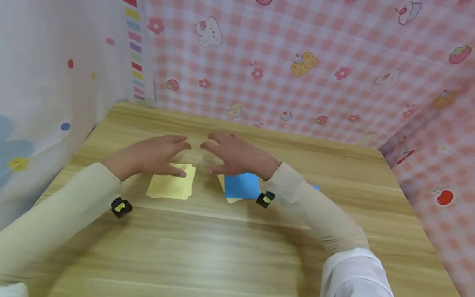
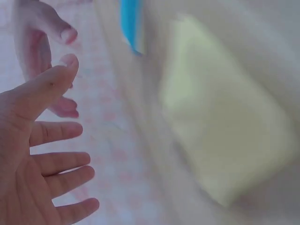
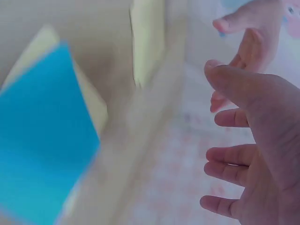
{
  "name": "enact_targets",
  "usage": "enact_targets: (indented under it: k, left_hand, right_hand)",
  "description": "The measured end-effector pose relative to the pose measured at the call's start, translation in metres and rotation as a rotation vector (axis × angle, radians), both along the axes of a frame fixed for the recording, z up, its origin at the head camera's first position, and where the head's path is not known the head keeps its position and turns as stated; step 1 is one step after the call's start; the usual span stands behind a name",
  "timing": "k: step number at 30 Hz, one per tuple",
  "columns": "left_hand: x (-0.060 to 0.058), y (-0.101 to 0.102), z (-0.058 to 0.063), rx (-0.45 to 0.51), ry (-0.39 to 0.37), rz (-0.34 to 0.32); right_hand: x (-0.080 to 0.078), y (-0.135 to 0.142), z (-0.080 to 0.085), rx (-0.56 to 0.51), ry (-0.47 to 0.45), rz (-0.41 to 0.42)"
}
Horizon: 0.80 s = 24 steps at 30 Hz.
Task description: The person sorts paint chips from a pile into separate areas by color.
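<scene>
While left grip [image 1: 153,155] gapes near yellow sheets [image 1: 170,186], right grip [image 1: 241,155] likewise near blue sheet [image 1: 242,187]

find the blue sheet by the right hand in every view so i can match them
Head: blue sheet, just below centre, by the right hand.
Left wrist: blue sheet, top edge, left of centre.
Right wrist: blue sheet, left side.
Shared landmark: pink checked cloth.

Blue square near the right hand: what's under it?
Yellow paper shows past some edges of the blue square. The rest underneath is covered, so how many pieces lie there, or whether anything else does, cannot be seen.
</scene>
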State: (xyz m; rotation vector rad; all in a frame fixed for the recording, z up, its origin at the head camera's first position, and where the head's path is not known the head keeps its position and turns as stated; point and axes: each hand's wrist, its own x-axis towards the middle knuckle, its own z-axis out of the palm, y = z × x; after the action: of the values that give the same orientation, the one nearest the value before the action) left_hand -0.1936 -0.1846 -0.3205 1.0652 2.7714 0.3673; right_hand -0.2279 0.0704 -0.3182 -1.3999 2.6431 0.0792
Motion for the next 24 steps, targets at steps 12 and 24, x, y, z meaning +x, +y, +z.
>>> enact_targets:
  k: [12,24]
  left_hand:
    - [-0.015,0.103,-0.02,-0.153,-0.081,-0.083]
    - [-0.003,0.138,-0.06,-0.08,-0.002,-0.118]
  right_hand:
    - [0.015,0.084,-0.017,0.149,-0.123,-0.166]
    - [0.031,0.116,-0.048,0.055,-0.142,-0.195]
